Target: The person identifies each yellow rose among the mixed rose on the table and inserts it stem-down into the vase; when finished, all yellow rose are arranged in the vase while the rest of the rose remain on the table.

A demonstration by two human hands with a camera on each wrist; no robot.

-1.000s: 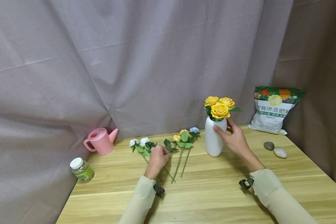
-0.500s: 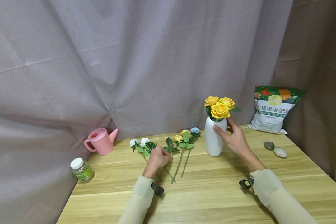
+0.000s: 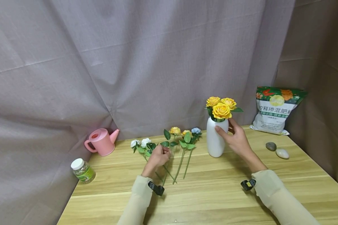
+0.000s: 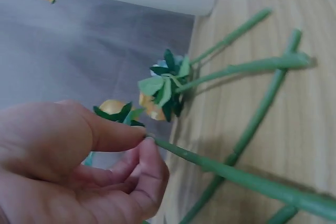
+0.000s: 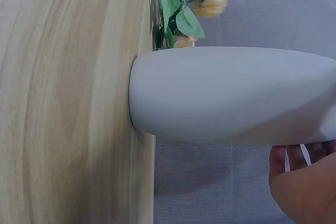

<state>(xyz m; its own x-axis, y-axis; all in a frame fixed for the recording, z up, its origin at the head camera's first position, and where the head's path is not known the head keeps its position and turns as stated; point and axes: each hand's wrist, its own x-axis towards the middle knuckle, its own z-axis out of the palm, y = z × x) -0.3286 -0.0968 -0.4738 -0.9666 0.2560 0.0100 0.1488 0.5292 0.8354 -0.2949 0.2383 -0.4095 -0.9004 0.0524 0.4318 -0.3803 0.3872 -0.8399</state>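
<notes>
My left hand [image 3: 159,156] pinches the green stem [image 4: 236,174] of a yellow rose [image 3: 175,130] between thumb and fingertips. The rose's bloom tilts up off the table, and its lower stem passes over other stems. My right hand [image 3: 238,142] grips the upper part of a white vase [image 3: 215,140], its thumb at the front. The vase stands upright and holds three yellow roses [image 3: 221,111]. Another yellow rose [image 3: 186,132] and a blue flower [image 3: 196,130] lie between the left hand and the vase. White roses [image 3: 145,142] lie left of that hand.
A pink watering can [image 3: 102,142] and a white-lidded jar [image 3: 83,171] stand at the left. On the right are a fertilizer bag [image 3: 273,114], a grey stone [image 3: 270,146] and a white stone [image 3: 282,153]. A grey curtain hangs behind the wooden table [image 3: 208,200].
The left hand has drawn the pinched yellow rose up and left, apart from the other yellow rose. The right hand and vase have stayed in place.
</notes>
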